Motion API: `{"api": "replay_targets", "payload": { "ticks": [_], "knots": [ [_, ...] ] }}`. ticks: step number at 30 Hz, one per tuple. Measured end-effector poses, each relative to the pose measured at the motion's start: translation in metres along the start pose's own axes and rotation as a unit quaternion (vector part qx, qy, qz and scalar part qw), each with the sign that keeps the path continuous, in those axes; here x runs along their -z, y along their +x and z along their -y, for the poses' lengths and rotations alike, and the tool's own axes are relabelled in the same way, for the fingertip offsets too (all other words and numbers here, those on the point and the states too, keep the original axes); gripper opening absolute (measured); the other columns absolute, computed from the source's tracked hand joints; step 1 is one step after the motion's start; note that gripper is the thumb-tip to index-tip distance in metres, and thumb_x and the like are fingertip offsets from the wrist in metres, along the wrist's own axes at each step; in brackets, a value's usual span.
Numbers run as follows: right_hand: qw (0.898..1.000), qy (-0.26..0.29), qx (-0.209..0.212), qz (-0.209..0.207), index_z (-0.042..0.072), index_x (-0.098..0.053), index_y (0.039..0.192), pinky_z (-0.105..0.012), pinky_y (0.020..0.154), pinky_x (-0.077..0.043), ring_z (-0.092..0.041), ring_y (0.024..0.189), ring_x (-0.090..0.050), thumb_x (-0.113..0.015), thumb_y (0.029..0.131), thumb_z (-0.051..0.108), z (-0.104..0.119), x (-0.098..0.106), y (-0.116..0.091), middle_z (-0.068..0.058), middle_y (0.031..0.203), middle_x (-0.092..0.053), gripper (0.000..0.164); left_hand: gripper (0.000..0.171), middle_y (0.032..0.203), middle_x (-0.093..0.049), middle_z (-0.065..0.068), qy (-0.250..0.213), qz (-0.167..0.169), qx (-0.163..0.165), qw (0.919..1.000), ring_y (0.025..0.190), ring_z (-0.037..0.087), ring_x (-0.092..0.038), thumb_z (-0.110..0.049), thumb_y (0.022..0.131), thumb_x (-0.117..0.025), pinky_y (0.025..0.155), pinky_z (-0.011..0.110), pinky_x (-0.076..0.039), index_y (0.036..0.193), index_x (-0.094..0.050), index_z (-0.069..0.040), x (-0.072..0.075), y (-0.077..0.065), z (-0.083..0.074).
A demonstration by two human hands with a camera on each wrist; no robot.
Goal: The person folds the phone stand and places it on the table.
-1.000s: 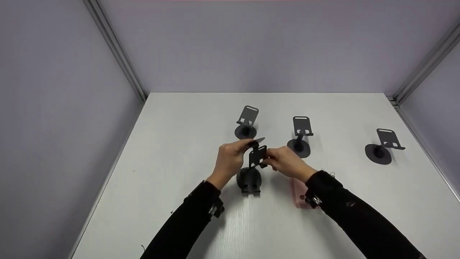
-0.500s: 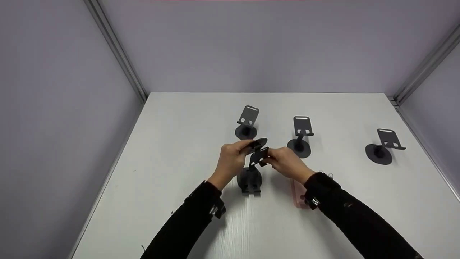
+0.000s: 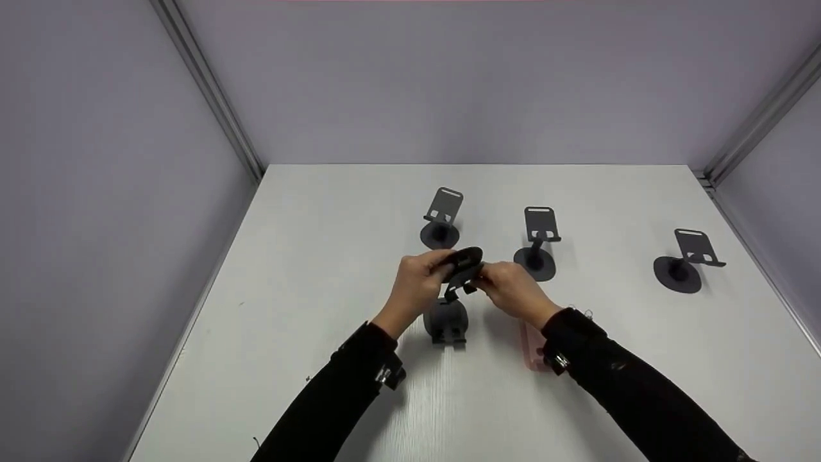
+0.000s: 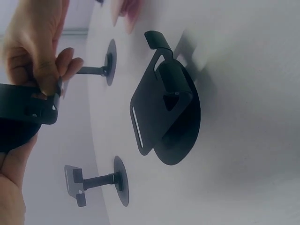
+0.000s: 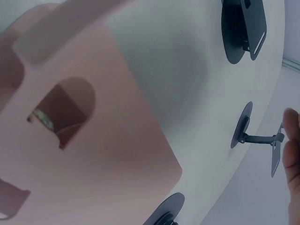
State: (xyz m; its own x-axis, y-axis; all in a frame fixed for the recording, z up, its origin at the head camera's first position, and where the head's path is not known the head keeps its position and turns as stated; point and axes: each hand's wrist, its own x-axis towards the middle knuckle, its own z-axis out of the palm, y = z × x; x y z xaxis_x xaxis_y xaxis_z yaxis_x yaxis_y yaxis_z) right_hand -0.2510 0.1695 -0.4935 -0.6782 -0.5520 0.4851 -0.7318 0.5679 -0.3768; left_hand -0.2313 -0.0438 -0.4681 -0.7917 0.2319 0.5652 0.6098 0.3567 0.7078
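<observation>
My left hand grips the round base of a dark phone stand, held above the table at the middle of the head view. Across from it, my right hand pinches the edge of the same stand's slotted plate. Base and plate lie close together, the base partly over the plate. The left wrist view shows the held stand between both hands, its joint hidden. Just below, a folded dark phone stand lies on the table. A pink phone stand sits under my right wrist, partly covered by the sleeve.
Three unfolded dark phone stands stand farther back: one at the back middle, another right of centre, and a third at the far right. Light panels enclose the white table at the back and sides.
The held stand's base has swung down toward its plate and now covers part of it. Both hands stay in nearly the same place. The stands on the table have not moved.
</observation>
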Motion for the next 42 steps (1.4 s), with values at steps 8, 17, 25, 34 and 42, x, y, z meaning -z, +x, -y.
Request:
{"api": "replay_targets", "payload": {
  "ticks": [8, 17, 25, 34, 42],
  "knots": [
    [1.0, 0.006, -0.016, 0.014, 0.006, -0.072, 0.09, -0.037, 0.059, -0.053, -0.021, 0.066, -0.067, -0.073, 0.093, 0.01, 0.001, -0.001, -0.004, -0.004, 0.08, -0.074, 0.005, 0.018, 0.099, -0.078, 0.015, -0.019, 0.021, 0.014, 0.9995, 0.089, 0.025, -0.076, 0.004, 0.092, -0.069, 0.075, 0.027, -0.06, 0.109, -0.075, 0.004, 0.0, 0.0, 0.002],
    [0.999, 0.033, -0.016, 0.012, 0.005, -0.072, 0.092, -0.033, 0.058, -0.054, -0.017, 0.066, -0.068, -0.076, 0.09, 0.007, 0.001, -0.001, -0.004, -0.004, 0.083, -0.077, 0.005, 0.019, 0.098, -0.077, 0.017, -0.072, 0.029, 0.057, 0.9953, 0.083, 0.025, -0.074, 0.006, 0.092, -0.068, 0.07, 0.026, -0.06, 0.111, -0.073, 0.006, 0.003, 0.002, 0.003],
    [0.998, 0.051, -0.015, 0.03, 0.009, -0.071, 0.086, -0.026, 0.053, -0.045, -0.006, 0.06, -0.054, -0.078, 0.09, 0.016, 0.001, 0.001, -0.006, 0.002, 0.069, -0.068, 0.011, 0.019, 0.085, -0.076, 0.016, -0.077, 0.022, 0.106, 0.9911, 0.073, 0.024, -0.075, 0.002, 0.096, -0.065, 0.066, 0.027, -0.058, 0.116, -0.068, 0.001, 0.01, 0.002, 0.006],
    [0.999, 0.046, -0.013, 0.026, 0.011, -0.073, 0.09, -0.025, 0.056, -0.042, -0.003, 0.061, -0.048, -0.076, 0.093, 0.019, -0.008, 0.012, -0.016, 0.006, 0.067, -0.062, 0.009, 0.021, 0.07, -0.065, 0.007, -0.047, 0.001, 0.155, 0.9869, 0.061, 0.012, -0.059, -0.001, 0.097, -0.065, 0.058, 0.024, -0.049, 0.118, -0.07, -0.001, 0.024, 0.0, 0.016],
    [0.998, 0.036, -0.037, 0.022, 0.011, -0.073, 0.09, -0.023, 0.054, -0.042, -0.001, 0.059, -0.047, -0.073, 0.095, 0.014, -0.023, 0.025, -0.032, 0.006, 0.069, -0.063, 0.006, 0.02, 0.083, -0.074, 0.013, -0.009, -0.03, 0.219, 0.9752, 0.071, 0.019, -0.067, 0.0, 0.096, -0.065, 0.063, 0.028, -0.054, 0.115, -0.073, -0.001, 0.045, -0.012, 0.031]
  ]
}}
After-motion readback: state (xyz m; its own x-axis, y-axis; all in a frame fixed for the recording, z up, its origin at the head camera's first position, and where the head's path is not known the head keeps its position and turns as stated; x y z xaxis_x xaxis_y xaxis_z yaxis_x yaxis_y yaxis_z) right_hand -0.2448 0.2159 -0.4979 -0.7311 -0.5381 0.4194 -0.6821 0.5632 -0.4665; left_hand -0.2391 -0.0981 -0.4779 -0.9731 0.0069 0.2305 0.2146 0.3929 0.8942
